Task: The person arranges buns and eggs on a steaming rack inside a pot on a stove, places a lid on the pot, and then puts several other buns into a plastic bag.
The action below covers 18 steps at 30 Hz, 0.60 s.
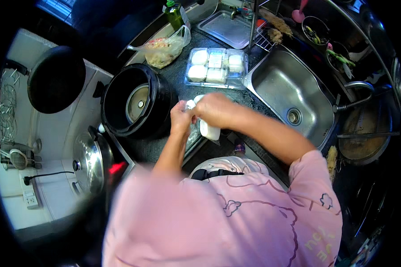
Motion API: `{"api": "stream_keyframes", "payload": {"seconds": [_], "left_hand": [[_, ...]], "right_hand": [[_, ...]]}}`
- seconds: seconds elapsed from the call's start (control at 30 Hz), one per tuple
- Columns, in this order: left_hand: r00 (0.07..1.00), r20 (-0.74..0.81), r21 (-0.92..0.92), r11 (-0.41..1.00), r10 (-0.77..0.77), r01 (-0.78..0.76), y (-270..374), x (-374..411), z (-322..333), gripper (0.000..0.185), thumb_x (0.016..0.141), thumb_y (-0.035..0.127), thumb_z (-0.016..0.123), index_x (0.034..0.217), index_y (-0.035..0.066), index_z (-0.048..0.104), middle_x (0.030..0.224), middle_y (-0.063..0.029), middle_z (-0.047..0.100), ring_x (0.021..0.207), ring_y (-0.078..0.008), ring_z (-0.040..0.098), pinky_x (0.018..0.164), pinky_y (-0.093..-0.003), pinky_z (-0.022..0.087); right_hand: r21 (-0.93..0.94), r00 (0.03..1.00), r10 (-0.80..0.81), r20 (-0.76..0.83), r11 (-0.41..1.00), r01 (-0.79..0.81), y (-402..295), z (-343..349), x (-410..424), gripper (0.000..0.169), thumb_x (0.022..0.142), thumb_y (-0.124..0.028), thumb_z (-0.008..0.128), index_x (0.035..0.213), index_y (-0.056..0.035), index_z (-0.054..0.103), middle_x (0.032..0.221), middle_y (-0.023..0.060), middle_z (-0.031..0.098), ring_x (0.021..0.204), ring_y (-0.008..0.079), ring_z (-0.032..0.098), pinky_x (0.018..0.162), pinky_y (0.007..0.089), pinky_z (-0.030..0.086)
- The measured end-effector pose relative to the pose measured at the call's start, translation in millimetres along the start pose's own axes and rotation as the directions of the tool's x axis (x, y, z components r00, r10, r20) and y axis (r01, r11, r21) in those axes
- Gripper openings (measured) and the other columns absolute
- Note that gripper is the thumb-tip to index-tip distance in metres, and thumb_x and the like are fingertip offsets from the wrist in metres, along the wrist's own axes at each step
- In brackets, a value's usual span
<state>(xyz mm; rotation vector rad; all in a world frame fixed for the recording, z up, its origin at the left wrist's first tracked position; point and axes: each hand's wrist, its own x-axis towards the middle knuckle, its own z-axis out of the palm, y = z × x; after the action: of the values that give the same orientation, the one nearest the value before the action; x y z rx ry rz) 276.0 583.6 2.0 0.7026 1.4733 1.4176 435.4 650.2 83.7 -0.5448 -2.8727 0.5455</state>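
Observation:
Both hands meet above the counter's front edge, at a long white item in clear plastic wrapping [209, 130]. My left hand [180, 118] pinches one side of the wrapping near its top. My right hand [215, 110] is closed over the upper part, slightly blurred, and hides much of it. The lower end hangs free, pointing towards me. Just beyond the hands lies a clear plastic box [217, 68] with several white rounded pieces inside. To the left of my left hand stands a deep black pot [163, 100] with a metal disc at its bottom.
A steel sink [287, 90] with a faucet [357, 85] is at the right. Behind the box are a knotted plastic bag of food [163, 53], a green bottle [174, 16] and a metal tray [225, 30]. A steel lidded pot [90, 160] and hanging black pan [56, 80] are left.

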Motion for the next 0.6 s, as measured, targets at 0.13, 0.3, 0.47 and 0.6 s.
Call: {"api": "stream_keyframes", "payload": {"seconds": [0.13, 0.3, 0.47, 0.6], "left_hand": [[0.978, -0.173, -0.187, 0.979, -0.116, 0.083, -9.8, 13.9, 15.0, 0.019, 0.078, -0.014, 0.056, 0.085, 0.004, 0.057, 0.076, -0.0059, 0.061, 0.062, -0.0175, 0.06, 0.051, -0.0296, 0.046], [0.972, -0.181, -0.413, 0.909, -0.147, 0.061, 25.8, 17.3, 45.8, 0.021, 0.085, -0.012, 0.053, 0.103, -0.002, 0.056, 0.088, -0.0129, 0.063, 0.068, -0.023, 0.064, 0.058, -0.0354, 0.055], [0.994, -0.072, -0.603, 0.797, -0.084, 0.024, 46.7, 13.1, 62.3, 0.023, 0.085, -0.011, 0.054, 0.105, -0.001, 0.055, 0.095, -0.0124, 0.062, 0.079, -0.0244, 0.065, 0.07, -0.04, 0.058], [0.993, 0.094, -0.753, 0.648, -0.065, 0.113, 62.5, -9.6, 70.5, 0.023, 0.087, -0.011, 0.055, 0.104, 0.005, 0.057, 0.102, -0.0073, 0.062, 0.095, -0.0218, 0.063, 0.088, -0.0419, 0.055]], "right_hand": [[0.039, 0.93, 0.089, -0.357, 0.996, -0.08, -35.6, 47.1, -24.0, 0.006, 0.08, -0.006, 0.061, 0.085, -0.0037, 0.064, 0.081, 0.0113, 0.063, 0.069, 0.0306, 0.068, 0.06, 0.0412, 0.057], [0.168, 0.806, 0.311, -0.503, 0.951, -0.261, -53.1, 51.2, -31.7, 0.018, 0.082, -0.001, 0.06, 0.099, -0.0033, 0.061, 0.085, 0.0126, 0.059, 0.075, 0.0301, 0.067, 0.061, 0.0401, 0.056], [0.812, 0.567, 0.644, -0.514, 0.578, 0.08, -42.7, 67.9, -38.1, 0.013, 0.092, 0.001, 0.058, 0.104, -0.0027, 0.06, 0.092, 0.0072, 0.064, 0.079, 0.019, 0.065, 0.068, 0.0321, 0.054], [0.908, 0.596, 0.782, -0.184, -0.097, 0.407, -38.8, 80.2, -45.4, 0.019, 0.093, -0.003, 0.066, 0.111, -0.0066, 0.059, 0.099, 0.004, 0.065, 0.085, 0.0129, 0.062, 0.075, 0.0285, 0.052]]}}
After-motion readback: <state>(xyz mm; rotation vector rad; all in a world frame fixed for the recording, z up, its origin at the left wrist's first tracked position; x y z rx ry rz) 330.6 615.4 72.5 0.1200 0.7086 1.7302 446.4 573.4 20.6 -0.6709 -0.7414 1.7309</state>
